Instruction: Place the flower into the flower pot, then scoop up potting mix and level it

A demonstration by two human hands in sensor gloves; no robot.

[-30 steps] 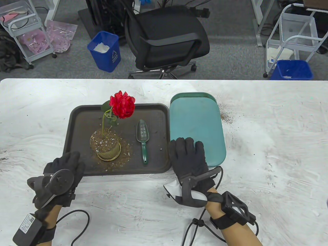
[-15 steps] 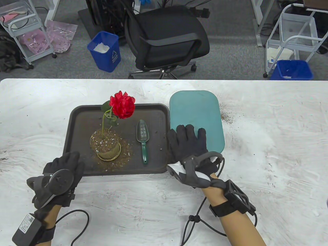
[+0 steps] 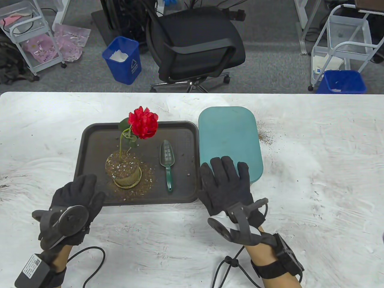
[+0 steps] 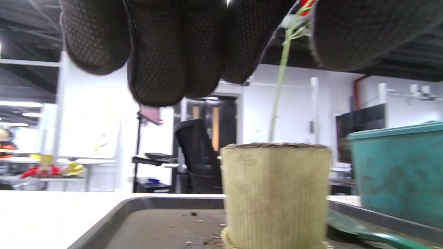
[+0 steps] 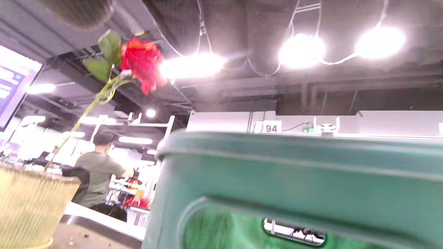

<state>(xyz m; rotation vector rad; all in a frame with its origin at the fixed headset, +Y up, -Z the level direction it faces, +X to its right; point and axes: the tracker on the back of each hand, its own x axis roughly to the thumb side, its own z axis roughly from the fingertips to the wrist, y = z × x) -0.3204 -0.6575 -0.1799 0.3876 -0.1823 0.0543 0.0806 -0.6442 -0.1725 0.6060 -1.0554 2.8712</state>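
A red flower (image 3: 143, 122) stands upright in a ribbed yellow pot (image 3: 123, 169) filled with potting mix, on a dark tray (image 3: 93, 141). The pot (image 4: 276, 193) fills the left wrist view, the stem (image 4: 279, 90) rising from it. A green scoop (image 3: 167, 160) lies on the tray right of the pot. A teal box with its lid on (image 3: 229, 139) sits right of the tray. My right hand (image 3: 225, 182) lies flat, fingers straight, over the lid's near edge. My left hand (image 3: 77, 196) hovers open at the tray's near left corner, holding nothing.
Spilled potting mix rings the pot base and dusts the table (image 3: 265, 136) right of the teal box. A black office chair (image 3: 192, 45) and blue bins (image 3: 123, 60) stand beyond the far edge. Cables (image 3: 231, 264) trail from both wrists across the near table.
The teal lid slid onto the box and now covers it. My right hand drew back toward me along the lid. My left hand opened a little and shifted slightly forward.
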